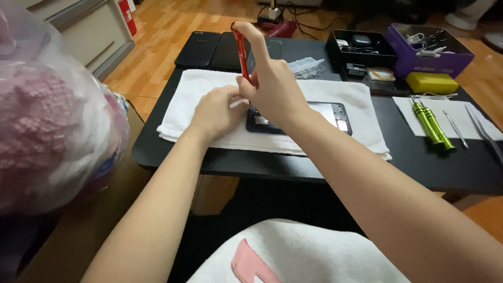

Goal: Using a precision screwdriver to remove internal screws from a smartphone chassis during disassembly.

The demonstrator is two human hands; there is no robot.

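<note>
My right hand (272, 84) grips a red screwdriver (241, 52) held upright, its index finger resting on the top of the handle. The tip points down at an opened phone (330, 116) with its back removed, lying on a white towel (199, 86). My left hand (217, 111) rests on the towel at the phone's left end, fingers curled against it; whether it pinches anything is hidden by my right hand.
A low black table (293, 167) carries two green screwdrivers (432, 124), metal tweezers (455, 128) on a white sheet, a yellow case (432, 83), a purple box (429, 50), a black tray (359, 44), a clear parts box (306, 65). A plastic bag (52, 115) sits at left.
</note>
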